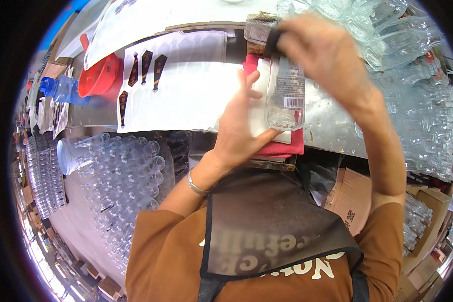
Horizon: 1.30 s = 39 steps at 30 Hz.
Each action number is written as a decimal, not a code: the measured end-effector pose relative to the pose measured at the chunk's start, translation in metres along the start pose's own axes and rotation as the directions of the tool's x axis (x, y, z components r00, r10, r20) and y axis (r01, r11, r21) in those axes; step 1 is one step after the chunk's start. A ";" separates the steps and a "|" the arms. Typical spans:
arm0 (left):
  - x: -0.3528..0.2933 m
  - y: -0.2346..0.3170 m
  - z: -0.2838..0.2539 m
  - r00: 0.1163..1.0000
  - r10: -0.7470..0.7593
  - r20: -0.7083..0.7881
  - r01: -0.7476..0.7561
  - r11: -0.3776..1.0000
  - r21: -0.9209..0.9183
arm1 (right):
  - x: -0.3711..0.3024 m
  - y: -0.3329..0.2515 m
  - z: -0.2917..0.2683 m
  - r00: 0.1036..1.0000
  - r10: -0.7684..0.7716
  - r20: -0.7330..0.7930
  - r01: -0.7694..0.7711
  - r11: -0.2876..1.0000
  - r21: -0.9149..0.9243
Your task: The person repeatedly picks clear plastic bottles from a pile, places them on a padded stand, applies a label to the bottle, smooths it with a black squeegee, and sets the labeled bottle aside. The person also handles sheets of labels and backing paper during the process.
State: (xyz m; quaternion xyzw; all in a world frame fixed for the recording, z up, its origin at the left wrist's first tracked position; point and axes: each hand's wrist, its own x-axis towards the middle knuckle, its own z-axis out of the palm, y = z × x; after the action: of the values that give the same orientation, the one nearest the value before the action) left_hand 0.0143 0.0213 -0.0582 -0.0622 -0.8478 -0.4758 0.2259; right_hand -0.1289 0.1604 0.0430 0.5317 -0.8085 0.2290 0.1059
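A clear glass bottle (286, 113) with a printed back label lies on a white pad over a red cloth (289, 145), its base toward me. My left hand (236, 118) is beside it, fingers spread and thumb against the base. Over the bottle's upper part, my right hand (317, 53) is blurred, its fingers curled at a small black piece (273, 44) that I cannot make out. Past the fingertips sits a worn block wrapped in grey material (260, 31). On the left, a white backing sheet (183, 88) carries several dark, tie-shaped labels (159, 73).
Clear glass bottles (412, 110) crowd the right side; more bottles (126, 183) stand at lower left. A red funnel-like container (99, 75) and a blue-capped plastic bottle (60, 88) are at far left. An open cardboard box (430, 226) is at lower right.
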 end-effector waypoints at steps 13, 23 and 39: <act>-0.008 -0.012 -0.011 0.991 -0.060 0.119 0.070 0.995 -0.077 | -0.049 -0.022 0.014 0.976 -0.130 -0.177 0.160 0.973 0.167; 0.010 -0.014 -0.050 0.957 -0.127 0.262 0.178 0.967 -0.180 | -0.100 -0.026 0.004 0.998 0.038 -0.053 -0.001 0.822 0.569; 0.125 0.026 -0.017 0.978 -0.048 -0.203 0.039 0.998 -0.048 | -0.066 -0.055 -0.031 0.996 0.086 -0.034 -0.053 0.828 0.558</act>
State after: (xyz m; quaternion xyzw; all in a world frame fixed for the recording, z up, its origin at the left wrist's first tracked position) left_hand -0.0826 0.0071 0.0250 0.0005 -0.8105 -0.5030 0.3000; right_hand -0.0543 0.2110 0.0566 0.5029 -0.7224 0.4729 -0.0385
